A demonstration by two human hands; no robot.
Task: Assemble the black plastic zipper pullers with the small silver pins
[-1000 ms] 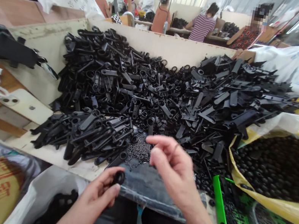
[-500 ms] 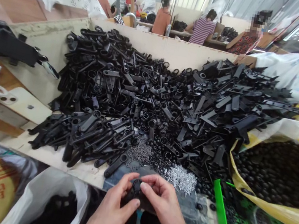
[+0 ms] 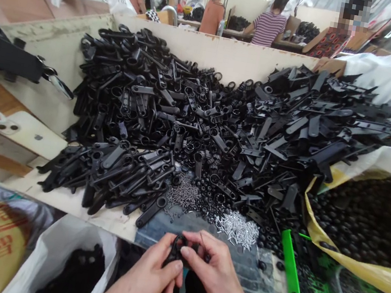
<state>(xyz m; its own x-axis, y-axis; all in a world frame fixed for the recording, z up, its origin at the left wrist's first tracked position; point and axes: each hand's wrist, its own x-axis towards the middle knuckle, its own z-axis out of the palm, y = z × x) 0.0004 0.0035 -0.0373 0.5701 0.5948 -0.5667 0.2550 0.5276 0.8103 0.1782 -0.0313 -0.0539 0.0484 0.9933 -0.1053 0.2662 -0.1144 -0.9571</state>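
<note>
My left hand [image 3: 152, 273] and my right hand [image 3: 214, 268] meet at the bottom centre, both closed on one small black plastic part [image 3: 174, 250] pinched between their fingertips. Just beyond them lie a patch of small dark screws [image 3: 181, 195] and a heap of shiny silver pins [image 3: 237, 227] on a clear plastic sheet. A big pile of black plastic levers and arms [image 3: 200, 122] fills the white-walled table bin behind.
A yellow bag of small black round parts [image 3: 367, 222] sits at right, a green tray [image 3: 290, 274] beside it. A white sack with black parts [image 3: 75, 272] lies lower left. A phone [image 3: 27, 134] rests on the left ledge. Other people work at far tables.
My right hand came back from the screw patch to my left hand. Both now pinch the same black part close to my body. The view shifted slightly.
</note>
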